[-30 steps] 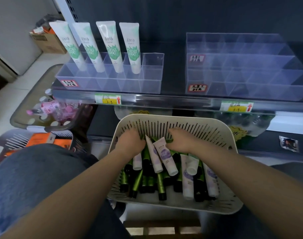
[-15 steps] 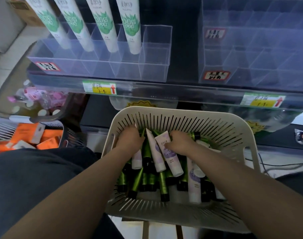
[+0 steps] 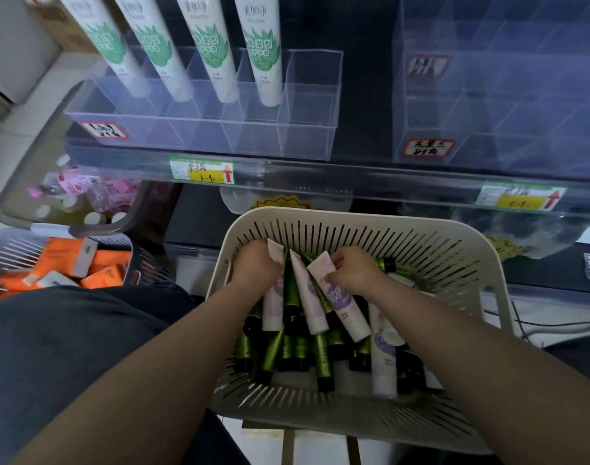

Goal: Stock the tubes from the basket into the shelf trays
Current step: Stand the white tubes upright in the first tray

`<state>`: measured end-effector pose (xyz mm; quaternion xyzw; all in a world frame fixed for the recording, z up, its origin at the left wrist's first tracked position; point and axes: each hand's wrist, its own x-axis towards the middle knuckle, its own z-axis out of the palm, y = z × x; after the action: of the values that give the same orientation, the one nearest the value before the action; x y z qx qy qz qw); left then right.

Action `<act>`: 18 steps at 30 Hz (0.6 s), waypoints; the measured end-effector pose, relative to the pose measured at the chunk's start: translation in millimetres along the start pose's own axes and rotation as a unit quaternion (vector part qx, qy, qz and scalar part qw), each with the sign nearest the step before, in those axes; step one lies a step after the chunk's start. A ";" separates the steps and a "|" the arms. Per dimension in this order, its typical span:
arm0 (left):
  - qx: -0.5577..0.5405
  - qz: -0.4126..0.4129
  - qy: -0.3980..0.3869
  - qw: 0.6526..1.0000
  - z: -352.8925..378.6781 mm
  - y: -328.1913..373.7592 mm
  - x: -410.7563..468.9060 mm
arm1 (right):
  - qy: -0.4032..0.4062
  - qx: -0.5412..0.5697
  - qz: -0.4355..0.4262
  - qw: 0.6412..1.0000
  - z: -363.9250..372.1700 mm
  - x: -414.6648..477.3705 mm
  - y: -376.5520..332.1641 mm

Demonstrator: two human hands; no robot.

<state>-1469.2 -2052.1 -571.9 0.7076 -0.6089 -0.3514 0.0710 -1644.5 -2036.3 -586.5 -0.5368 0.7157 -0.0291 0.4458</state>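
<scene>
Labels: the brand 美加净 is printed at the top of the white-green tubes (image 3: pixel 263 52). "3.9" and a red up-arrow are read on the left price tag (image 3: pixel 201 169), on the shelf edge beyond the basket (image 3: pixel 354 223). The digits on the right price tag (image 3: pixel 522 198) are too blurred to read. Handwritten Chinese is carried on two red-bordered stickers (image 3: pixel 104 130), one per tray front; it is not legible with confidence.

Counts: 4 white-green tubes are stood upright in the left tray (image 3: pixel 307 105), one per compartment, beyond the basket. 2 clear trays are seen; the right tray (image 3: pixel 488 95) sits beyond the basket's right side. At least 5 white-lilac tubes and a larger heap of green tubes (image 3: pixel 322 360) are left in the basket; the green count cannot be fixed. A grey bin (image 3: pixel 68 196) of pink items and a dark crate (image 3: pixel 68 263) of orange boxes are placed left of the basket.

Hands: the crimped end of a lilac tube (image 3: pixel 340 303) is pinched by the curled fingers of the right hand (image 3: pixel 357 273), at the basket's far wall. The left hand (image 3: pixel 253 266) is pushed down among the tubes there; its fingers are hidden, so a grip cannot be told.

Versus 0.5 s ago: both hands are kept at the same far end of the basket, and the shelf stock is unchanged at 4.
</scene>
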 end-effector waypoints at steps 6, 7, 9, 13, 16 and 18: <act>0.008 0.007 -0.009 1.000 -13.5 3.7 -9.9 | 0.005 0.031 -0.028 0.999 -15.7 -17.7 -3.0; 0.004 0.008 -0.011 1.000 -15.8 3.7 -12.5 | 0.007 0.039 -0.034 0.999 -18.9 -21.1 -3.8; -0.004 0.009 -0.016 1.000 -21.6 4.0 -18.3 | 0.015 0.048 -0.046 0.998 -25.7 -27.5 -6.2; -0.010 0.021 -0.016 1.000 -38.3 8.0 -30.2 | 0.034 0.069 -0.070 0.995 -38.4 -41.2 -15.1; -0.004 0.047 -0.008 0.999 -53.1 13.3 -38.6 | 0.042 0.097 -0.091 0.990 -47.6 -52.1 -23.8; -0.011 0.065 -0.003 0.998 -63.7 17.3 -44.5 | 0.048 0.109 -0.109 0.987 -53.9 -59.6 -31.6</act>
<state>-1446.6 -2036.6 -497.1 0.6647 -0.6499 -0.3548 0.1000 -1655.5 -2025.8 -501.5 -0.5577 0.6662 -0.1808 0.4610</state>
